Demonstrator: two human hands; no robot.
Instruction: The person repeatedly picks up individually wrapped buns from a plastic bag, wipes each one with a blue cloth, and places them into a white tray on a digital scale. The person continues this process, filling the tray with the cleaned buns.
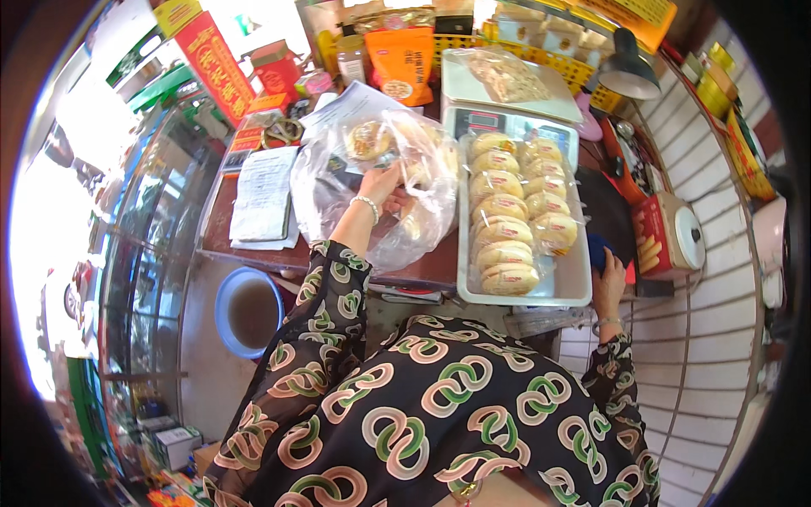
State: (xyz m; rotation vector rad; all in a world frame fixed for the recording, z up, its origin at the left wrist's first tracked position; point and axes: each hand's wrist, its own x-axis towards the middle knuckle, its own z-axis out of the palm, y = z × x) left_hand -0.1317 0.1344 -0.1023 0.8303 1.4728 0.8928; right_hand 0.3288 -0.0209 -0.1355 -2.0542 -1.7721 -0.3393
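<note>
My left hand (pixel 380 186) reaches over a large clear plastic bag (pixel 323 203) with its fingers curled at the plastic. Inside the bag are several round pastries (pixel 369 141) in clear wrappers; the film partly hides them. To the right, a white plastic tray (pixel 461 253) holds two rows of wrapped flat round pastries (pixel 500 184) bearing red print, leaning on one another. Beside the tray's right side, my right hand (pixel 609 282) has its fingers on a dark blue item (pixel 597 252), partly covered and too small to identify.
Written papers (pixel 263 193) lie left of the bag. Behind the tray, a weighing scale (pixel 513 114) carries a bag of pale dry food (pixel 507 75). An orange pouch (pixel 400 66), desk lamp (pixel 627 70) and boxed pot (pixel 671 234) stand around. A blue basin of water (pixel 249 312) sits below, left.
</note>
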